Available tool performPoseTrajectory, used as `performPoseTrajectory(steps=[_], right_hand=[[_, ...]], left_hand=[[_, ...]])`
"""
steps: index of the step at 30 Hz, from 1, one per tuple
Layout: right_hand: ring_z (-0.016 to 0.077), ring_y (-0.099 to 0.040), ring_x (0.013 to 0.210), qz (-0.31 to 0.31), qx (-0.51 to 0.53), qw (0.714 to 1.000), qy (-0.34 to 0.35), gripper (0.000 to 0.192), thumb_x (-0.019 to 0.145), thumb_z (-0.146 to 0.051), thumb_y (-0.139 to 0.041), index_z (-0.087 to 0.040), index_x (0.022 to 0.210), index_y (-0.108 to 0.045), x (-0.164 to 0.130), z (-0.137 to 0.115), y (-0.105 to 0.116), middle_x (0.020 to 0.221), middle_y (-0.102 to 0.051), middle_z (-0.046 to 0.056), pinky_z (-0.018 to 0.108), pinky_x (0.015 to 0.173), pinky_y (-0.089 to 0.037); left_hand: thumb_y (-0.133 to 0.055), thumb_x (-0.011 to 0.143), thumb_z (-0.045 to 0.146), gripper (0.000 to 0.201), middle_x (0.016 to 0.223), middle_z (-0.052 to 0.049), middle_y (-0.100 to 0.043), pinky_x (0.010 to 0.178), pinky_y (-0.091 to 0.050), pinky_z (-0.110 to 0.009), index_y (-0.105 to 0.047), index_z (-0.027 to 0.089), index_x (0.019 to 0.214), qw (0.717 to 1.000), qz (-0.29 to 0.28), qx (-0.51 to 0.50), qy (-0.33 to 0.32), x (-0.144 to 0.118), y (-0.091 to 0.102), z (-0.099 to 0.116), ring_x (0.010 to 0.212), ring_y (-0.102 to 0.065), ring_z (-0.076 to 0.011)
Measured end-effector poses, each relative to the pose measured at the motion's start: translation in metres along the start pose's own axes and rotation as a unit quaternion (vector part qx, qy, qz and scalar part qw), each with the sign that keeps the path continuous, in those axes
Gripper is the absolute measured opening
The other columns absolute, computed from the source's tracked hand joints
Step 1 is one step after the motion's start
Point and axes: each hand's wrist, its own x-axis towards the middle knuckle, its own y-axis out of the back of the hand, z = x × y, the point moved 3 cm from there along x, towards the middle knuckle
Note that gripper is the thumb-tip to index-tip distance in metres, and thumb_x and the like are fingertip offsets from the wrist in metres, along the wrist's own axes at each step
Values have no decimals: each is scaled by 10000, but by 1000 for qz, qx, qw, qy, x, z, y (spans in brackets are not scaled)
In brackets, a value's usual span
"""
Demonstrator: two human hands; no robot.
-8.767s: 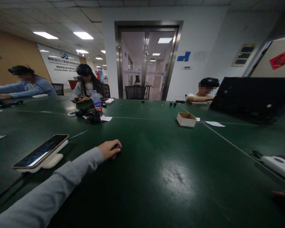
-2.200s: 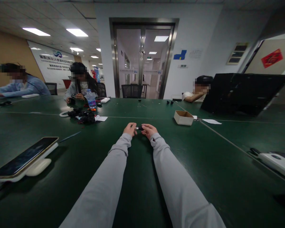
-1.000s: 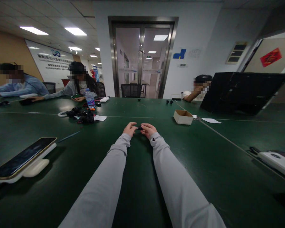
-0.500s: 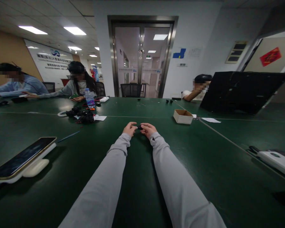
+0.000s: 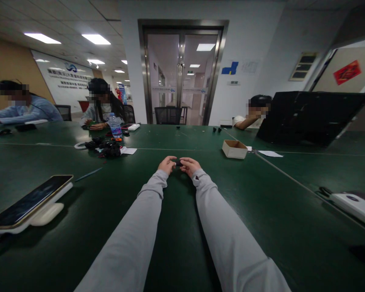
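- Small black part (image 5: 179,163), pinched between fingertips of left hand (image 5: 166,164) and right hand (image 5: 189,166); both closed on it, held just above the green table (image 5: 219,227), straight ahead at arm's length.
- Grey sleeves (image 5: 140,227) stretched forward, forearms low over the tabletop.
- Possible slip: part tiny and dark against a dark surface; if let go, likely to roll and be hard to find. Cause: only a fingertip hold, at full reach.
- Open cardboard box (image 5: 234,149) to the right, well apart; pile of black parts (image 5: 108,149) to the left, near a water bottle (image 5: 115,126).
- Phone (image 5: 30,200) on a white stand, near left; white device (image 5: 354,204) at far right.
- Other people seated along the far edge, hands on their own work.
- Bottle label, wall sign (image 5: 68,77) and red notice (image 5: 348,72): writing present, too small to read.
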Motion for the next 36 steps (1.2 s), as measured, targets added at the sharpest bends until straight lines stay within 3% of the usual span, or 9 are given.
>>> performPoseTrajectory(steps=[36], right_hand=[[90,-557,420,-4,-8,1000,-12,114,673,-52,-600,-135,751,-599,1,0,0,501,-595,2,153,381,-457]], left_hand=[[-415,693,186,324,469,43,-486,380,-300,-169,-579,144,970,1000,-19,-16,-10,0,0,1,351,-370,-57]])
